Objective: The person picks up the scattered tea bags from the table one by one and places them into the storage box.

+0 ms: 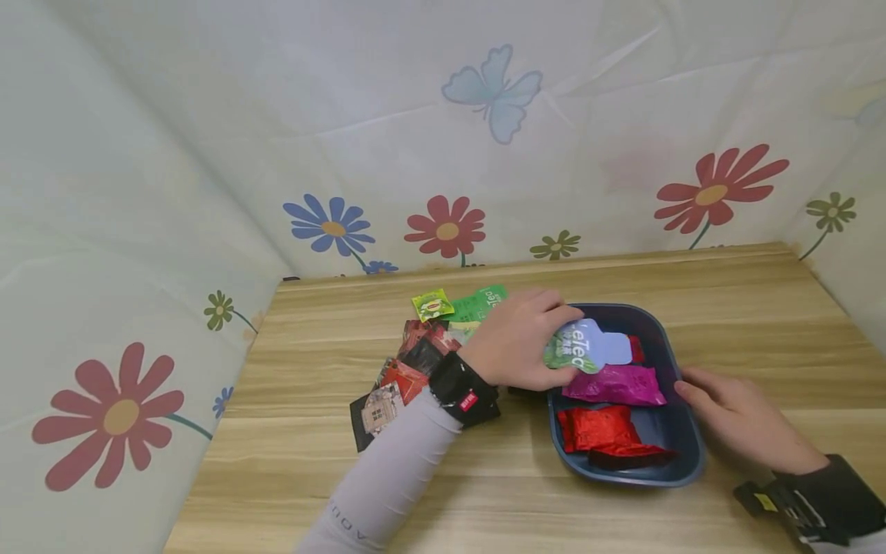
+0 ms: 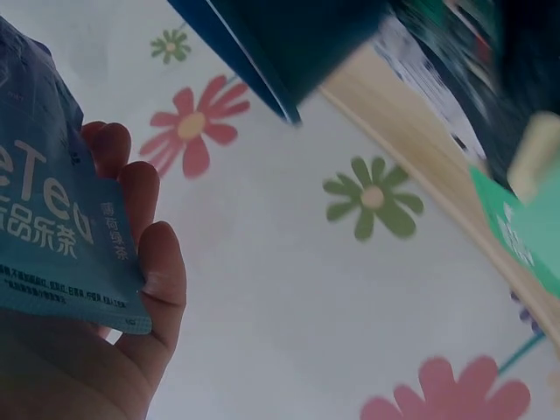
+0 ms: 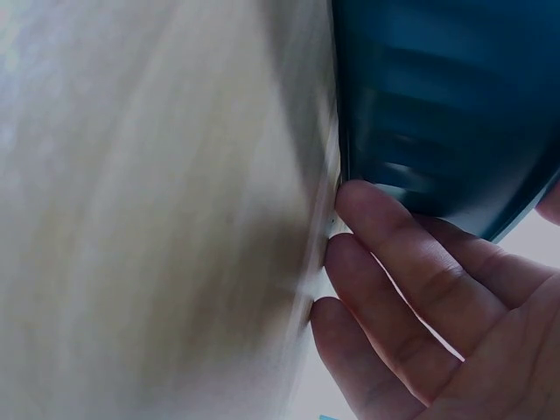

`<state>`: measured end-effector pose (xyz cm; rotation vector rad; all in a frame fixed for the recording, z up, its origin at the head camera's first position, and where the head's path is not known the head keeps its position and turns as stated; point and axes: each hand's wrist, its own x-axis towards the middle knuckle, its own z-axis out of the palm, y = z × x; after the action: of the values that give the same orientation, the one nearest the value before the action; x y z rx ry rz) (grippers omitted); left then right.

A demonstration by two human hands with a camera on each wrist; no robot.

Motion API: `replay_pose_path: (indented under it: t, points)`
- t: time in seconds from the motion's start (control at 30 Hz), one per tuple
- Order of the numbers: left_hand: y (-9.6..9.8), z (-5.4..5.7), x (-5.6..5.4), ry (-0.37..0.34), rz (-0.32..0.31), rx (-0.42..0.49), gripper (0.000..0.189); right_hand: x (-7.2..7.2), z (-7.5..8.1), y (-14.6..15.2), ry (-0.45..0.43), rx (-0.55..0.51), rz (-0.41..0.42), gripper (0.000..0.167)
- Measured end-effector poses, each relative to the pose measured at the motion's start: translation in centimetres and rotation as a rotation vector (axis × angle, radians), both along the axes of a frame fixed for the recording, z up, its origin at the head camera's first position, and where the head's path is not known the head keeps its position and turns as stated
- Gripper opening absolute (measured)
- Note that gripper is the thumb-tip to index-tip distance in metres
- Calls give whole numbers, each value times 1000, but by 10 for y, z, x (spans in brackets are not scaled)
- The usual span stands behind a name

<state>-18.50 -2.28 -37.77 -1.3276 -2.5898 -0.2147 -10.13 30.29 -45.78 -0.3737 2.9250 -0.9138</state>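
My left hand (image 1: 522, 338) grips a blue-and-green tea packet (image 1: 573, 346) above the left side of a dark blue plastic bin (image 1: 626, 478). Up close in the left wrist view, the tea packet (image 2: 52, 219) lies across the palm with fingers curled behind it. Inside the bin are a magenta packet (image 1: 616, 385) and shiny red packets (image 1: 598, 431). Against the bin's right outer wall rests my right hand (image 1: 741, 419). The right wrist view shows its fairly straight fingers (image 3: 420, 262) touching the bin near the tabletop.
Left of the bin, a pile of mixed packets lies on the wooden table (image 1: 291, 369): a yellow-green sachet (image 1: 432, 305), a green packet (image 1: 477, 302), and several red, black and beige ones (image 1: 381, 408). A flower-printed cloth (image 1: 388, 154) encloses the back and sides.
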Motion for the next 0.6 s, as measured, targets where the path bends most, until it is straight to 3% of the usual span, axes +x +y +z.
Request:
replay_pose_path:
  t: [0.17, 0.33, 0.6]
  points:
    - [32, -5, -4, 36, -2, -48, 74, -1, 1, 0, -47, 8, -4, 51]
    - [49, -7, -6, 16, 4, -63, 74, -2, 2, -1, -101, 32, -5, 56]
    - [47, -16, -3, -133, 68, -100, 117, -2, 0, 0, -69, 19, -8, 53]
